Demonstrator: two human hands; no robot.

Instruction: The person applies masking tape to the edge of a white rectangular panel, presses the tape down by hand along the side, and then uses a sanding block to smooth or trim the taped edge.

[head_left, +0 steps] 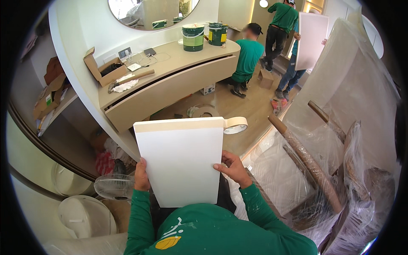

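Grip with left hand [142, 174] and right hand [233, 170] a white panel [180, 165], upright in front of a green shirt [212, 225] and over dark trousers [227, 193]. Have left palm against the left edge, thumb up along it, fingers mostly hidden behind; press right thumb on the white face near the right edge, other fingers bent at the side and partly behind.

Looks flat, smooth and rectangular, plain white over most of the face. Carries a cream strip of tape [178, 124] along the top edge, up to a tape roll [235, 125] at the upper right corner.

See past it a curved beige counter [178, 91], laden with two green buckets [193, 40], an open cardboard box [115, 76], white cables [138, 58] and a wooden-handled tool [142, 75] on white cloth [125, 86]. Find above it a round mirror [144, 15]. Notice farther off a crouching person [246, 59], a standing person [284, 19] and another person [291, 72] behind a pale board [312, 40].

Meet crowding on the right from plastic-wrapped goods [361, 85] and a slanting brown tube [304, 161], on the left from a white fan [112, 187] near the left hand. Lose part of the floor [255, 108] behind the panel.
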